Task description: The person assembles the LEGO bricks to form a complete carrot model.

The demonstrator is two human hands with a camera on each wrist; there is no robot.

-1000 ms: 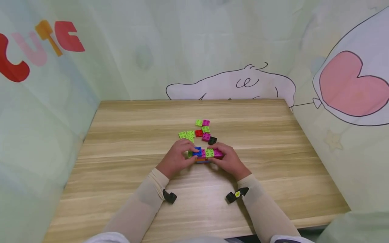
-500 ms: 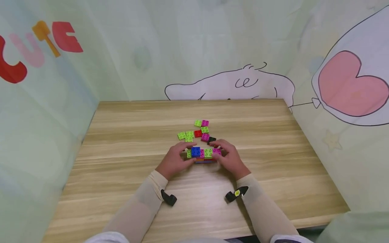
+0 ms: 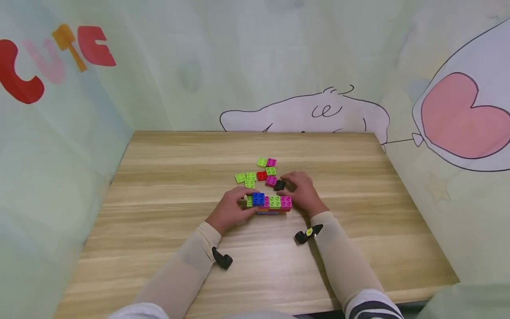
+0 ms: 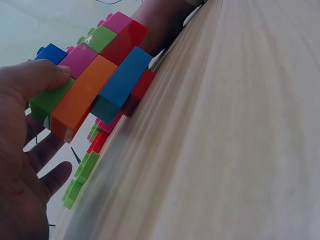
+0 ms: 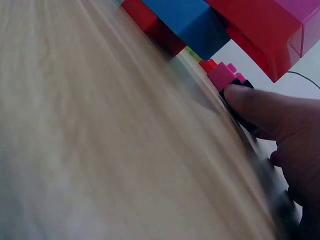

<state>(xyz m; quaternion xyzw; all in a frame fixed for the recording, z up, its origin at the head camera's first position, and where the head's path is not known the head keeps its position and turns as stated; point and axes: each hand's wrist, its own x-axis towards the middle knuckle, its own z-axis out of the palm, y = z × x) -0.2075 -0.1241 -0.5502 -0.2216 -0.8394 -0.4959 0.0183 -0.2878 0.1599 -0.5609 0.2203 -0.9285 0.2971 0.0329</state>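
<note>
My left hand grips the left end of a stepped toy-brick build, thumb on the near side and fingers behind. Blue, pink and lime bricks top the build. In the left wrist view an orange brick lies below the top row, with a blue brick and a red one under it. Just behind the build's right end, my right hand pinches a small black brick between thumb and fingers. The right wrist view has the thumb pressed on that brick, beside a pink one.
Loose bricks lie behind the build: several lime ones, a red one and two pink ones. The wood-grain table meets printed curtains at its back and sides.
My right hand has left the right end of the build and moved forward to the black brick. My left hand stays at the left end; its index finger has come off the blue brick's top.
</note>
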